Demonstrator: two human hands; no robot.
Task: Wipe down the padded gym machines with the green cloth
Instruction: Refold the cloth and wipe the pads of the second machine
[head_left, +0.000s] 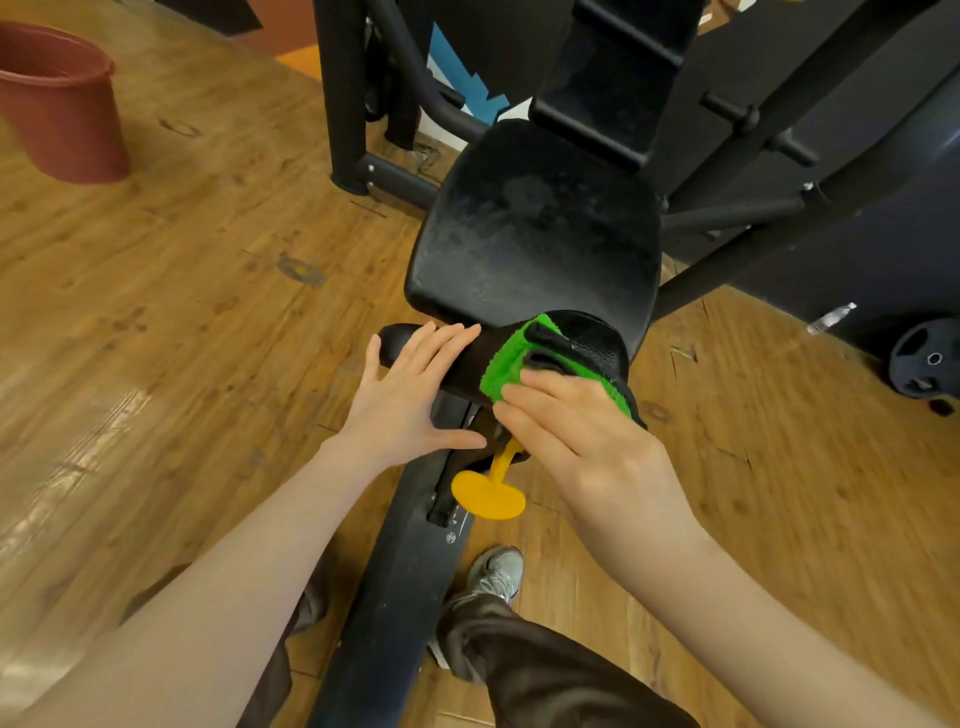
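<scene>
Nearest, the right hand (587, 431) has its fingers (524, 402) curled over the green cloth (506, 364), pressing it onto the black roller pad (467, 358). The left hand (410, 395) rests flat, fingers released, on the pad's left end. Beyond lies the padded seat (535, 228).
</scene>
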